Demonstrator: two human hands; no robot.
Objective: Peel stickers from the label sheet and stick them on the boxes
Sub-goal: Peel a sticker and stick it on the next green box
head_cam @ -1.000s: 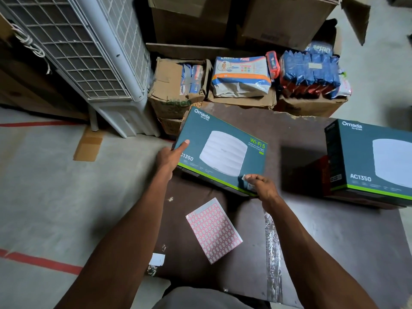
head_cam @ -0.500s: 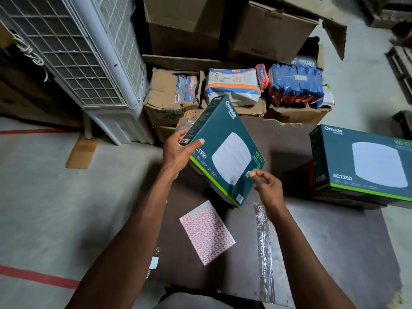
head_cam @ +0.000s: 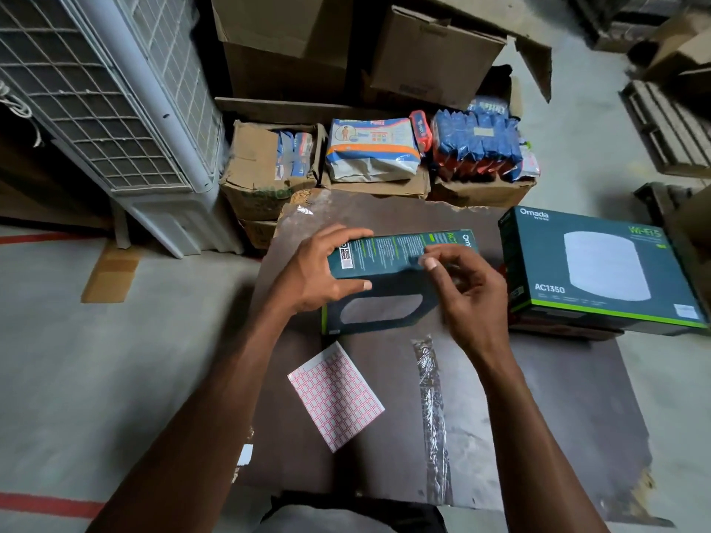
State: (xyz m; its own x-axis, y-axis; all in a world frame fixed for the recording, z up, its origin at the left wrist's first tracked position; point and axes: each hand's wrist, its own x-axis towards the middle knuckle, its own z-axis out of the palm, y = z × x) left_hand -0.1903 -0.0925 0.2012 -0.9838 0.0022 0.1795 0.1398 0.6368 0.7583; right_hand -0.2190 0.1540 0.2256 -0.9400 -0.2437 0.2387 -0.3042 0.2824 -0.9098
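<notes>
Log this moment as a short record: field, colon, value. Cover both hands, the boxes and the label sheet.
left hand: grips the held box's left end
right hand: fingertips at the held box's upper side; sticker not discernible
held box: teal, tipped on edge, narrow printed side up
second box: teal, lying flat at right, untouched
label sheet: flat on brown board, near the person

Two green boxes [head_cam: 388,255] [head_cam: 600,271], one label sheet [head_cam: 336,396]

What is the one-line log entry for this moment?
left hand: grips green box | right hand: at box side, sticker unclear | label sheet: on mat
</notes>
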